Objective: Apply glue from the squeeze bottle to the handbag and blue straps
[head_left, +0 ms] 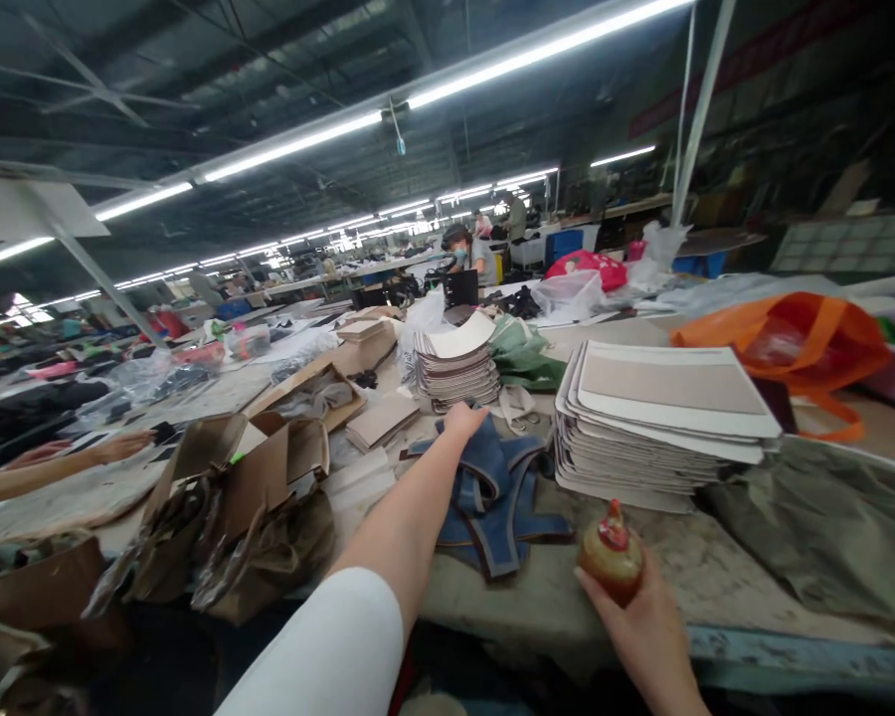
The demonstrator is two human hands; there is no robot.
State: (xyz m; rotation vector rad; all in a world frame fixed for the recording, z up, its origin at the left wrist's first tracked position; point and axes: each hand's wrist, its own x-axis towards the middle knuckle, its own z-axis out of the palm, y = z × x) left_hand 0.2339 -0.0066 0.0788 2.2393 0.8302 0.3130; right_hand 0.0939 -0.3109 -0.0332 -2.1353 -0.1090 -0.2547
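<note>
My left hand [463,422] reaches forward over a loose heap of blue cut fabric pieces [492,487] with dark edges. Its fingers are closed at the far upper end of the heap, apparently pinching one blue piece; the fingertips are partly hidden. In my right hand [650,617] is a rounded, amber-brown squeeze bottle [610,569] with a red nozzle, held upright near the table's front edge. A large stack of pale flat panels [641,438] stands just beyond the bottle. Behind my left hand is a smaller stack of curved panels [458,368].
Cardboard boxes [258,477] with plastic liners stand at the left, near a co-worker's arm [60,467]. An orange bag [798,338] and a dark olive cloth [827,527] lie at the right. Green fabric [526,353] sits between the stacks. Another person [466,254] sits farther back.
</note>
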